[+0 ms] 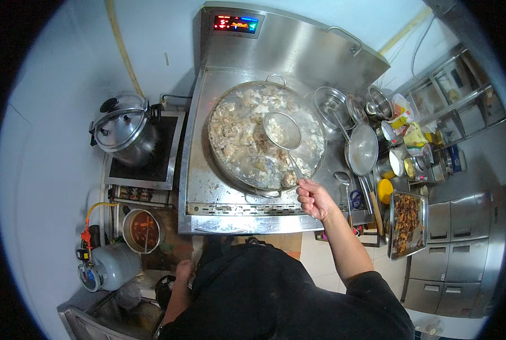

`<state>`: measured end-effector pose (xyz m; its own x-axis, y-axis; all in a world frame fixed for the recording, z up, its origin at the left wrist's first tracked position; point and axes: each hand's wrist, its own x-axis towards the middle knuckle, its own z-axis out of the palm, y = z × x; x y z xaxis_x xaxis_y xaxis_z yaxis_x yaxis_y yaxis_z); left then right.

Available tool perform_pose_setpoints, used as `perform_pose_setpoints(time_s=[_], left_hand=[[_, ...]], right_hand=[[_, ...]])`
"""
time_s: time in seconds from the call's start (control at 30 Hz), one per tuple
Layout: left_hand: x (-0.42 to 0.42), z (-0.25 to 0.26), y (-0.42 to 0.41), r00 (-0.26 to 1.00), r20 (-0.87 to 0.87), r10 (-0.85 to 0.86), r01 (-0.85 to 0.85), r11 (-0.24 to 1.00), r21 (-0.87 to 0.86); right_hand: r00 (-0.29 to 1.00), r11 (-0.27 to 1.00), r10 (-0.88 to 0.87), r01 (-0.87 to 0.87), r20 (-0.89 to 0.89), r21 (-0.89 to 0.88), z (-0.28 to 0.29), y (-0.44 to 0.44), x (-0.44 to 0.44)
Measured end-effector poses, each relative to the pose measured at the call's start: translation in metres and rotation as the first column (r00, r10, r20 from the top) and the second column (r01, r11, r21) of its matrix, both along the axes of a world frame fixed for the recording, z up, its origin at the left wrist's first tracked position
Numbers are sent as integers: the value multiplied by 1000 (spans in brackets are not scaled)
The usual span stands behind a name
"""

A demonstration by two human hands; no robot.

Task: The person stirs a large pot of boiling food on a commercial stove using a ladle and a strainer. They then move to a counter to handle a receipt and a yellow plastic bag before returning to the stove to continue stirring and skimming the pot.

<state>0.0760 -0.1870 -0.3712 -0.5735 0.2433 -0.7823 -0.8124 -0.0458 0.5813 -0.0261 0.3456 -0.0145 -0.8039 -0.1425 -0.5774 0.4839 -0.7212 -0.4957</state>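
My right hand grips the handle of a round mesh skimmer. The skimmer's bowl lies over a big round metal pot, with pale foam or bits of food in its mesh. Chunks of food and whitish foam cover the steaming liquid in the pot. A stainless steel cooktop carries the pot. Low at my left side hangs my left hand, away from the pot; its fingers are too unclear to tell what they do.
To the left, a lidded metal pot stands on a smaller cooker. Below it are a bucket of red liquid and a gas cylinder. At right lie a strainer, a ladle and a tray of browned food.
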Motion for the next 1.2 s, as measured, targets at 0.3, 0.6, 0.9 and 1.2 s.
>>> perform_pose_setpoints(time_s=[0.3,0.6,0.9,1.2], left_hand=[[5,12,6,997,-65,-35,22,980,-196],[-29,13,1,955,295,26,-33,999,20],[38,129,129,996,38,86,-68,937,-342],[250,26,152,920,-347,181,-326,845,-424]], right_hand=[[993,981,-118,116,0,153,-7,-34,22],[991,956,-133,135,-26,259,-5,-32,47],[995,941,-56,24,86,338,-47,30,84],[996,937,85,-69,-30,344,-62,88,117]])
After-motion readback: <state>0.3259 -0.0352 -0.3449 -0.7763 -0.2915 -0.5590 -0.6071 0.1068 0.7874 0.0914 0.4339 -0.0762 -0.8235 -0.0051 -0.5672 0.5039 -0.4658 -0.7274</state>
